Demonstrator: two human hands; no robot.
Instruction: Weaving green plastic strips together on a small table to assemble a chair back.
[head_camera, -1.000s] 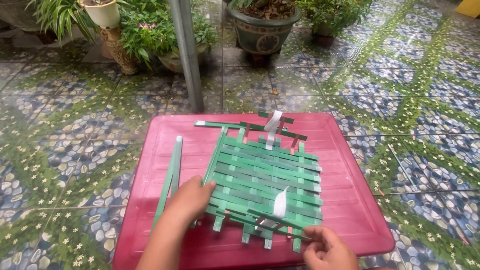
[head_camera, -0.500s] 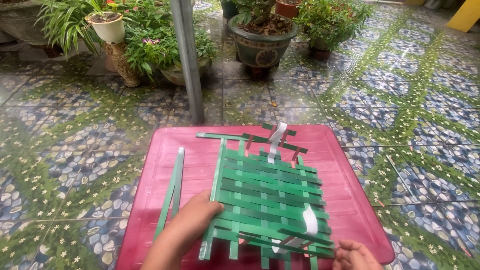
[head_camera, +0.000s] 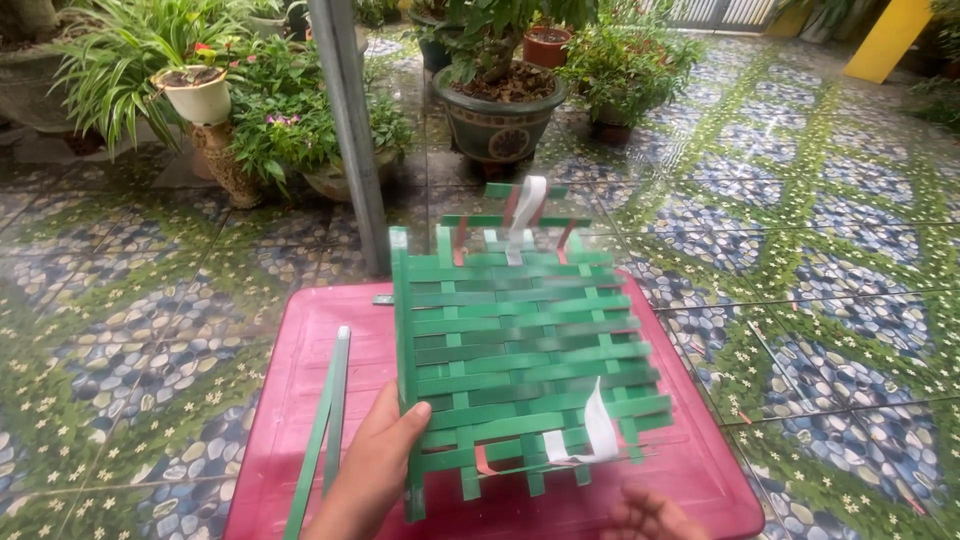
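While you stand on a patterned pebble-and-flower tiled patio floor (head_camera: 120, 340), potted green plants (head_camera: 200, 90) line its far edge beside a grey metal post (head_camera: 350, 130). Loose green plastic strips (head_camera: 325, 440) lie on the left of the red plastic table (head_camera: 300, 400). Your left hand (head_camera: 375, 475) grips the woven green strap mat's (head_camera: 520, 360) lower left edge, tilting it above the table. Your right hand (head_camera: 650, 515) hovers below it, loosely curled, holding nothing visible.

Your left hand (head_camera: 375, 470) grips the near left edge of the woven mat (head_camera: 525, 365), lifted above the table (head_camera: 300, 400); your right hand (head_camera: 650, 515) sits below its near right corner. Loose strips (head_camera: 325, 430) lie on the table left of the mat, with a pole (head_camera: 350, 130) and potted plants (head_camera: 500, 90) behind.
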